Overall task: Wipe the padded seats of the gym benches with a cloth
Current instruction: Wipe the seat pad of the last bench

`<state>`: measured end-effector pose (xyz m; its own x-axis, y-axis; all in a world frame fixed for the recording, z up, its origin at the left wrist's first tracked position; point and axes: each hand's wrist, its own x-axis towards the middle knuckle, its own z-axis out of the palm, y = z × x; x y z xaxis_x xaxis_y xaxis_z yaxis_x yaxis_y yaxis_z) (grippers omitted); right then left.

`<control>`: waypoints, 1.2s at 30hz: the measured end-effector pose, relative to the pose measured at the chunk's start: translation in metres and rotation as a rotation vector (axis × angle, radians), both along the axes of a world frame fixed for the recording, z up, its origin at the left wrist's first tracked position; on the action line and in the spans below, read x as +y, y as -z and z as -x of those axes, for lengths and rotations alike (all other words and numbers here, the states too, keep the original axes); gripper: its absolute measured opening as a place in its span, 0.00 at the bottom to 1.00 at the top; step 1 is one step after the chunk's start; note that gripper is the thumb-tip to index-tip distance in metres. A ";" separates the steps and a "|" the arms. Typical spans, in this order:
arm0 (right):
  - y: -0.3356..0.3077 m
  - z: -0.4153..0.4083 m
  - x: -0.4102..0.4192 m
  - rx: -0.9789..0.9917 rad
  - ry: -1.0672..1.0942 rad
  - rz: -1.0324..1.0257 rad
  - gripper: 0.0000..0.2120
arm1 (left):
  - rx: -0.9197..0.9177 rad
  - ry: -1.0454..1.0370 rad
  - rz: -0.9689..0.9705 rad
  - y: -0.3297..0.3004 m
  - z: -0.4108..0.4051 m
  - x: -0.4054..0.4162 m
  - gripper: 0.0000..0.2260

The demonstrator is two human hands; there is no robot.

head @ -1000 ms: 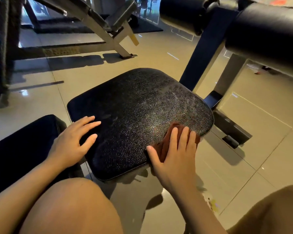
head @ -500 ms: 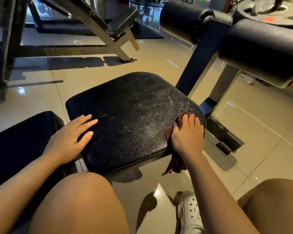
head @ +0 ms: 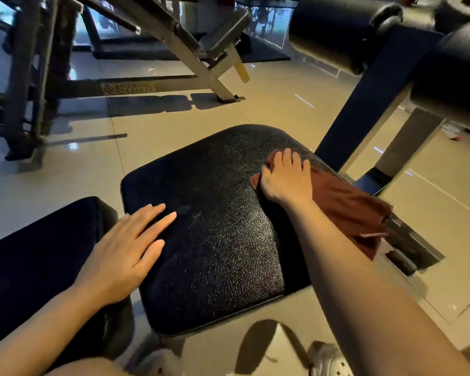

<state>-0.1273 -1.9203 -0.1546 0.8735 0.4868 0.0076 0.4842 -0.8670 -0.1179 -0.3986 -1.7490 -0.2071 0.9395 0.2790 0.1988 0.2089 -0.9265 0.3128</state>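
Note:
A black padded seat point(head: 215, 240) with a grained surface fills the middle of the head view. My right hand point(head: 285, 180) presses a dark red cloth point(head: 347, 210) flat onto the far right part of the seat, fingers spread over it. The cloth trails back off the seat's right edge and hangs there. My left hand point(head: 125, 253) rests flat on the seat's left edge, fingers straight. A second black pad point(head: 38, 256) lies just left of the seat, under my left forearm.
Two black roller pads point(head: 337, 31) on a dark frame point(head: 369, 109) stand over the right side. A metal bench frame point(head: 174, 42) and a rack point(head: 30, 77) stand at the back left. Tiled floor point(head: 282, 99) surrounds the seat. A white shoe point(head: 329, 359) shows at the bottom.
My right hand has slid the cloth from the seat's near right corner up along the right edge to its far right part. The left hand has stayed on the left edge.

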 end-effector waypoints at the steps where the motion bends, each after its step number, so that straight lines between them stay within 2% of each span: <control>1: 0.002 0.012 0.010 0.001 -0.058 -0.010 0.29 | 0.001 0.000 0.003 -0.001 0.000 0.000 0.24; 5: 0.010 0.061 0.020 0.044 -0.285 -0.005 0.32 | 0.016 -0.011 0.028 -0.003 0.002 0.000 0.25; 7: 0.007 0.054 0.003 0.030 -0.266 0.004 0.35 | 0.030 -0.015 0.044 -0.002 0.004 -0.001 0.28; 9: 0.004 0.029 -0.023 0.003 -0.141 -0.058 0.38 | 0.037 -0.022 0.057 -0.002 0.005 -0.002 0.30; 11: -0.002 0.004 -0.051 0.030 -0.016 -0.063 0.38 | 0.034 -0.034 0.062 -0.003 0.004 -0.002 0.31; 13: -0.003 -0.001 -0.069 -0.006 0.019 -0.025 0.36 | 0.028 -0.035 0.062 -0.005 0.002 -0.003 0.30; 18: 0.002 0.058 -0.099 -0.062 -0.092 -0.092 0.34 | -0.012 -0.028 0.037 -0.003 0.004 -0.006 0.29; 21: 0.002 0.077 -0.110 -0.066 -0.184 -0.061 0.40 | -0.029 -0.015 0.021 -0.001 0.003 -0.004 0.28; 24: 0.001 0.067 -0.108 -0.059 -0.225 -0.029 0.42 | -0.042 -0.006 0.002 -0.001 0.002 -0.003 0.26; 30: 0.005 0.021 -0.085 -0.061 -0.206 -0.045 0.30 | -0.034 0.019 -0.006 -0.001 0.001 -0.002 0.24; 36: -0.001 -0.046 -0.042 -0.113 -0.123 -0.064 0.28 | -0.046 0.000 0.010 0.001 -0.001 -0.001 0.25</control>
